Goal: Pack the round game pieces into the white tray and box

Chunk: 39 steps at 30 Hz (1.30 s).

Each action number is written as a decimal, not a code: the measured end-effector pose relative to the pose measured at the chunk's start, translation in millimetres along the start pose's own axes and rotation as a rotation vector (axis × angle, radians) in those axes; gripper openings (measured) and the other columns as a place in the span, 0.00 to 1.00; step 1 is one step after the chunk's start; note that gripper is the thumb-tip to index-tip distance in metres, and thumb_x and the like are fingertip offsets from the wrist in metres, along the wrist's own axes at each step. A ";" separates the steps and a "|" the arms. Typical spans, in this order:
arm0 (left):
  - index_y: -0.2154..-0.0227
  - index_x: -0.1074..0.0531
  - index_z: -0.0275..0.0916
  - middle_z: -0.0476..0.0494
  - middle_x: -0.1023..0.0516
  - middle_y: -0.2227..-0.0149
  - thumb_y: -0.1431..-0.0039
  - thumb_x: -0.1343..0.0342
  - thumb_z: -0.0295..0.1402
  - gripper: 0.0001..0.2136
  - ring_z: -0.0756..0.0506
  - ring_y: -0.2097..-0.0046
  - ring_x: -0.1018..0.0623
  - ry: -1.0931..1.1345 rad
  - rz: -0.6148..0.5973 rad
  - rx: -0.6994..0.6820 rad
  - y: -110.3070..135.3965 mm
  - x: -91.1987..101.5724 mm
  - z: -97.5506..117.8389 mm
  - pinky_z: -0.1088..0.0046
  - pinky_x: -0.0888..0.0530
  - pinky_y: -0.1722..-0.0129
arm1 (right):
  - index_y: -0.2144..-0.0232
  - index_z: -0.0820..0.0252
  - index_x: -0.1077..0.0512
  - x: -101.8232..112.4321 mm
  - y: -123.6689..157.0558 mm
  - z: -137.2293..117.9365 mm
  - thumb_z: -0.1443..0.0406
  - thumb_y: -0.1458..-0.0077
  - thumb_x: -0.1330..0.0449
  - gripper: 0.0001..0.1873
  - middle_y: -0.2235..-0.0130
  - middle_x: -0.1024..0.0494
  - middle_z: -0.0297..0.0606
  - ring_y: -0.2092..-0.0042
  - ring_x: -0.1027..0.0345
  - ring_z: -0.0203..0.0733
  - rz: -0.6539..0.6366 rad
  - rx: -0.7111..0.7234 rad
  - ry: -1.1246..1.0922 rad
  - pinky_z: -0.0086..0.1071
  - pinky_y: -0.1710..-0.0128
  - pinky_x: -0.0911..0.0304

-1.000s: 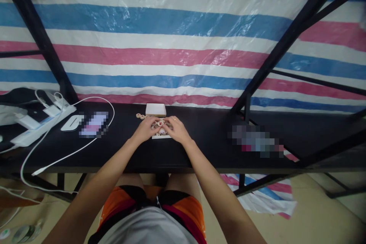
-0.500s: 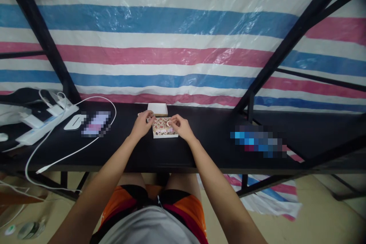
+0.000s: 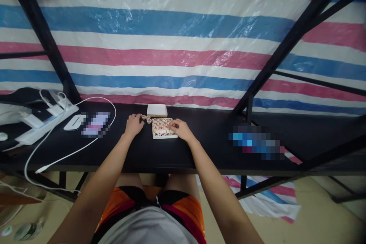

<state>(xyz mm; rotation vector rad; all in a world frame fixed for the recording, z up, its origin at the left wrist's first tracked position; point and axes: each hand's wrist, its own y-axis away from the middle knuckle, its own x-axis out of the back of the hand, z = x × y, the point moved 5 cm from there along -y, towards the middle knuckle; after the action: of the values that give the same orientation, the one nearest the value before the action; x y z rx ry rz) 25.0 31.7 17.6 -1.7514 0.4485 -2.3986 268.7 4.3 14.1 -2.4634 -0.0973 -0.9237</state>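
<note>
A white box (image 3: 165, 136) on the black table holds rows of round Chinese chess pieces (image 3: 161, 127) with red and dark characters. My right hand (image 3: 183, 129) is over the box's right side, thumb and fingers pinched on a piece at the level of the others. Left of the box lie a few loose chess pieces (image 3: 148, 121). Beside them my left hand (image 3: 134, 126) rests low over the table, fingers spread, its fingertips close to the nearest piece; whether they touch is unclear. Behind stands the white box lid (image 3: 157, 110).
On the left lie a power strip (image 3: 47, 124) with plugs, a white cable (image 3: 68, 152), a white flat device (image 3: 71, 122) and a blurred phone (image 3: 96, 124). A pixelated object (image 3: 257, 142) lies at right. Black metal posts (image 3: 271, 53) and striped sheeting (image 3: 160, 57) stand behind.
My left hand has moved left from the box's upper left corner, and its fingers have spread. The loose pieces show beside it now. My right hand has lowered slightly at the box.
</note>
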 end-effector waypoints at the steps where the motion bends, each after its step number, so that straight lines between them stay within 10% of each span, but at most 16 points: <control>1: 0.53 0.31 0.40 0.35 0.29 0.53 0.43 0.51 0.34 0.15 0.36 0.51 0.31 -0.002 -0.003 0.003 -0.6 -0.3 -0.4 0.60 0.32 0.54 | 0.74 0.58 0.27 0.3 -0.2 0.8 0.61 0.51 0.42 0.07 0.74 0.34 0.31 0.71 0.41 0.35 0.007 0.002 0.001 0.29 0.68 0.44; 12: 0.49 0.33 0.40 0.39 0.34 0.43 0.42 0.53 0.30 0.18 0.37 0.43 0.35 0.030 -0.055 -0.088 -4.8 -8.6 1.5 0.59 0.34 0.48 | 0.69 0.58 0.29 3.4 0.4 15.5 0.60 0.49 0.45 0.09 0.75 0.32 0.30 0.71 0.39 0.36 0.070 -0.102 -0.058 0.30 0.67 0.44; 34: 0.61 0.26 0.36 0.36 0.27 0.62 0.46 0.50 0.26 0.12 0.40 0.59 0.26 0.039 0.014 -0.006 2.0 9.3 -2.4 0.65 0.30 0.57 | 0.63 0.56 0.27 0.2 0.7 26.0 0.63 0.52 0.42 0.12 0.57 0.34 0.36 0.64 0.33 0.37 -0.004 -0.133 -0.120 0.37 0.55 0.38; 39: 0.61 0.27 0.38 0.42 0.27 0.62 0.44 0.47 0.32 0.10 0.45 0.59 0.27 0.364 0.144 -0.291 13.4 27.5 30.0 0.69 0.30 0.56 | 0.63 0.56 0.27 0.2 0.1 26.7 0.63 0.52 0.43 0.12 0.57 0.33 0.37 0.65 0.33 0.36 0.010 -0.122 -0.108 0.37 0.57 0.37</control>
<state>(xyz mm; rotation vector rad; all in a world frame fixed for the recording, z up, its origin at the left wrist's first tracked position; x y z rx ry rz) 43.9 6.5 46.6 -1.3092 0.9763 -2.6539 284.8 17.1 -2.9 -2.6238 -0.0677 -0.8134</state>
